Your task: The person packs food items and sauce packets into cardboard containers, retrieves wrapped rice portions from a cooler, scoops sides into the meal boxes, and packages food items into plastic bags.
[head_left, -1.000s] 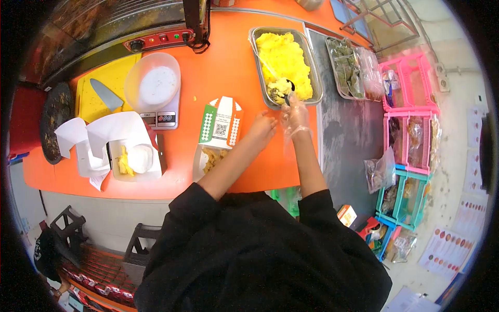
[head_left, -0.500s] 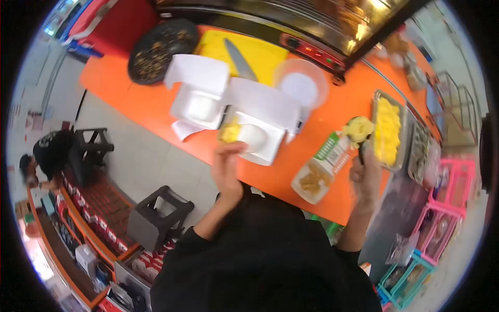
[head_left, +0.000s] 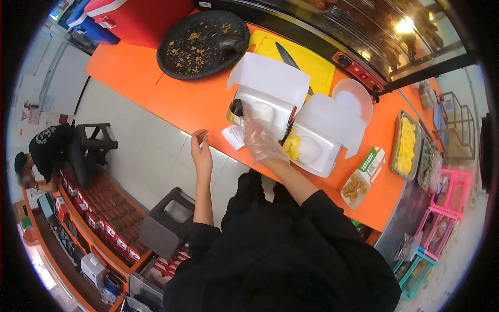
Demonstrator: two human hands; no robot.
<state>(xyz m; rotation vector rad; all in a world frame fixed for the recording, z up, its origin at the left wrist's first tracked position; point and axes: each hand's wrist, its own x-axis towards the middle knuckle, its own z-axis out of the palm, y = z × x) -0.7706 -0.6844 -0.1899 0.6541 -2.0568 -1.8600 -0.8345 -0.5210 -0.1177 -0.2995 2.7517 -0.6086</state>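
My right hand (head_left: 262, 138), in a clear plastic glove, is closed on a black spoon (head_left: 237, 107) over the left part of an open white box (head_left: 267, 106). White rice (head_left: 261, 111) sits in that box; whatever lies under the spoon is mostly hidden. My bare left hand (head_left: 200, 143) is raised beside the table's front edge, fingers apart and holding nothing. A second open box (head_left: 327, 162) holds rice (head_left: 310, 150) and yellow food (head_left: 291, 145). Farther right, a small green and white carton (head_left: 370, 165) contains brown fried pieces (head_left: 354, 188).
A stone mortar (head_left: 200, 47) and a knife (head_left: 287, 56) on a yellow board (head_left: 319, 67) lie behind the boxes. A glass warmer (head_left: 374, 47) borders the back. At right stands a tray of yellow food (head_left: 405, 145). Another person (head_left: 51, 151) bends at far left.
My right hand has moved left from near the yellow tray to the left box, bringing the spoon. My left hand has drawn back from the boxes. The view has shifted left.
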